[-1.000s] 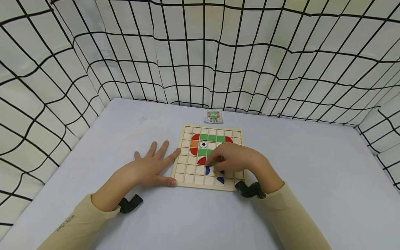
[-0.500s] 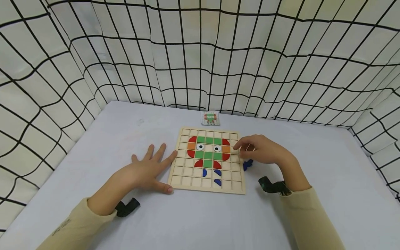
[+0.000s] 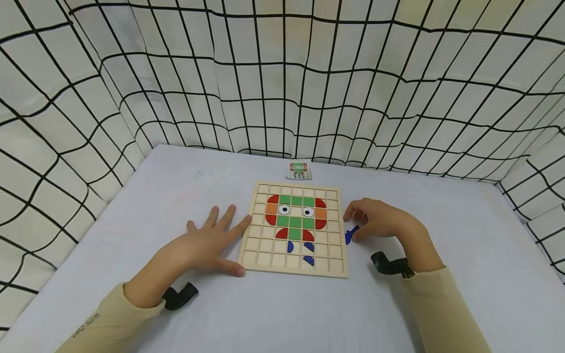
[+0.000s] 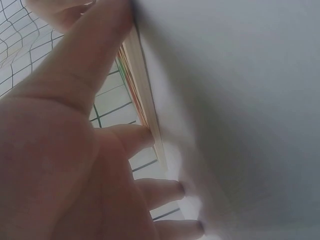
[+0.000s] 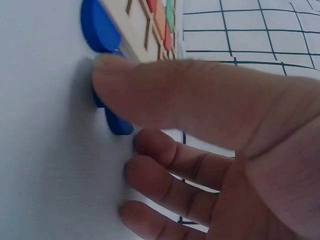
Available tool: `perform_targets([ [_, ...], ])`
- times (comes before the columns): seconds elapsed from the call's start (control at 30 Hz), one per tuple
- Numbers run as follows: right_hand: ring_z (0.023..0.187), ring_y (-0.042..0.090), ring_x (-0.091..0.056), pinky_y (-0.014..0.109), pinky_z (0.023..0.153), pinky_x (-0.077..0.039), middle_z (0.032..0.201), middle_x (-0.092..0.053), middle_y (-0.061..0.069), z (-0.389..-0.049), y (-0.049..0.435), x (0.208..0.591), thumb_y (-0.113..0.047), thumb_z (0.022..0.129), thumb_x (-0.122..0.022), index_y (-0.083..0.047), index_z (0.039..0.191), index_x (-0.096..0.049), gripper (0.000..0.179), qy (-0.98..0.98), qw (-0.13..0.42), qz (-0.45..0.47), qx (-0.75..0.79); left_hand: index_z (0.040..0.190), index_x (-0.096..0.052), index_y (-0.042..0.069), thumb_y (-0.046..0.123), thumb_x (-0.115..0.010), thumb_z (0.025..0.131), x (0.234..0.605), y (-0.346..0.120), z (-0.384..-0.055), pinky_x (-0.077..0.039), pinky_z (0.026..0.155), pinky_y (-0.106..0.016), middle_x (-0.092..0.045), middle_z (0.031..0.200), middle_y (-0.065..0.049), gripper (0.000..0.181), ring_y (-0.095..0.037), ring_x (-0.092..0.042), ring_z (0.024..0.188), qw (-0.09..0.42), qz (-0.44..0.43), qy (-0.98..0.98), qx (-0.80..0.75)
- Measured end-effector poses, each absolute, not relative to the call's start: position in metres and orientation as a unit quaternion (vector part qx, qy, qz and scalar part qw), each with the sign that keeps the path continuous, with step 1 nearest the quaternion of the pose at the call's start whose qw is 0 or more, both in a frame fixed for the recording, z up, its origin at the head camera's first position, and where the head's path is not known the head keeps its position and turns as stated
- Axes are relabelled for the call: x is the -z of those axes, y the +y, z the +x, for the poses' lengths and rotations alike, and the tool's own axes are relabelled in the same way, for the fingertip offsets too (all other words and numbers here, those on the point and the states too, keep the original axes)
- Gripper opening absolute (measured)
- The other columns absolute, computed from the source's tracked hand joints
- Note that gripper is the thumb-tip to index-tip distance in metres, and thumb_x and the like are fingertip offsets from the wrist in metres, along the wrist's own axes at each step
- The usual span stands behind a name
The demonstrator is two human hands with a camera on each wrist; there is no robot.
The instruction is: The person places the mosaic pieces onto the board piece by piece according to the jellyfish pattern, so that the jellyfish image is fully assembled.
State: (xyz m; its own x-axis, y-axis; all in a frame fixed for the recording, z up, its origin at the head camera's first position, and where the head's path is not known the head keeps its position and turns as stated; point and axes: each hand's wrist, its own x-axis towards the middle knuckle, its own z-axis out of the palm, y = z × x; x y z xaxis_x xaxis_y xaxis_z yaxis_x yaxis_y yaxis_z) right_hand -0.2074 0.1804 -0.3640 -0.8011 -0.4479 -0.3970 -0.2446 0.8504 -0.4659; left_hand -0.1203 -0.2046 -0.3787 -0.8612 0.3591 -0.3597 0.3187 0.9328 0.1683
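Note:
A wooden grid board (image 3: 265,257) lies on the table, bearing a figure of green, red and orange tiles with two eye tiles and a few blue half-round tiles below. My left hand (image 3: 207,250) is spread flat along the board's left edge; thumb and index finger touch its frame, as the left wrist view also shows. Off the right edge, my right hand (image 3: 379,220) is over a small group of loose blue tiles (image 3: 350,234). In the right wrist view the thumb overlaps these blue pieces (image 5: 100,25), with the other fingers bent and apart from it.
Behind the board lies a small picture card (image 3: 298,169) with a similar coloured figure on a grid. A white wall under black netting (image 3: 282,83) encloses the back and sides of the white table (image 3: 282,314).
My right hand has moved from the lower middle of the board to the right, down to the loose blue tiles. A blue tile it covered now shows on the board. The left hand stays put.

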Motion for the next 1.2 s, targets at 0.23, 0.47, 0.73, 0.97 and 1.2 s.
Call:
perform_targets([
  [0.23, 0.094, 0.022, -0.054, 0.037, 0.08, -0.048, 0.097, -0.062, 0.003, -0.2095, 0.1808, 0.3673, -0.012, 0.085, -0.078, -0.016, 0.102, -0.065, 0.022, 0.921, 0.269, -0.19, 0.206, 0.161, -0.019, 0.024, 0.077, -0.069, 0.071, 0.3787, -0.2054, -0.1207, -0.015, 0.09, -0.09, -0.006, 0.165, -0.025, 0.117, -0.06, -0.005, 0.146, 0.197, 0.178, 0.962, -0.058],
  [0.47, 0.087, 0.021, -0.053, 0.034, 0.074, -0.046, 0.09, -0.06, 0.002, -0.2104, 0.1819, 0.3667, -0.011, 0.085, -0.076, -0.013, 0.097, -0.064, 0.017, 0.917, 0.267, -0.208, 0.213, 0.161, -0.019, 0.023, 0.078, -0.068, 0.071, 0.3773, -0.206, -0.1207, -0.015, 0.09, -0.089, -0.006, 0.165, -0.025, 0.116, -0.06, -0.005, 0.145, 0.199, 0.18, 0.962, -0.059],
  [0.73, 0.084, 0.021, -0.053, 0.034, 0.07, -0.044, 0.089, -0.059, 0.003, -0.2108, 0.1824, 0.368, -0.015, 0.084, -0.077, -0.015, 0.102, -0.06, 0.025, 0.918, 0.27, -0.204, 0.206, 0.161, -0.019, 0.021, 0.075, -0.069, 0.073, 0.3752, -0.2062, -0.1202, -0.014, 0.091, -0.089, -0.006, 0.165, -0.026, 0.115, -0.059, -0.003, 0.146, 0.202, 0.182, 0.96, -0.067],
  [0.97, 0.077, 0.019, -0.052, 0.033, 0.067, -0.042, 0.082, -0.058, 0.003, -0.2125, 0.1833, 0.369, -0.014, 0.087, -0.075, -0.013, 0.105, -0.063, 0.021, 0.918, 0.273, -0.201, 0.207, 0.161, -0.019, 0.02, 0.074, -0.069, 0.073, 0.3736, -0.2047, -0.1197, -0.014, 0.09, -0.089, -0.007, 0.164, -0.027, 0.114, -0.06, -0.003, 0.145, 0.2, 0.185, 0.96, -0.07],
  [1.2, 0.077, 0.019, -0.052, 0.033, 0.067, -0.042, 0.081, -0.058, 0.002, -0.2136, 0.1862, 0.3699, -0.017, 0.085, -0.077, -0.012, 0.097, -0.063, 0.02, 0.917, 0.27, -0.201, 0.215, 0.161, -0.019, 0.021, 0.075, -0.068, 0.074, 0.3725, -0.204, -0.1189, -0.015, 0.09, -0.089, -0.008, 0.164, -0.027, 0.114, -0.061, -0.004, 0.145, 0.2, 0.186, 0.96, -0.069],
])
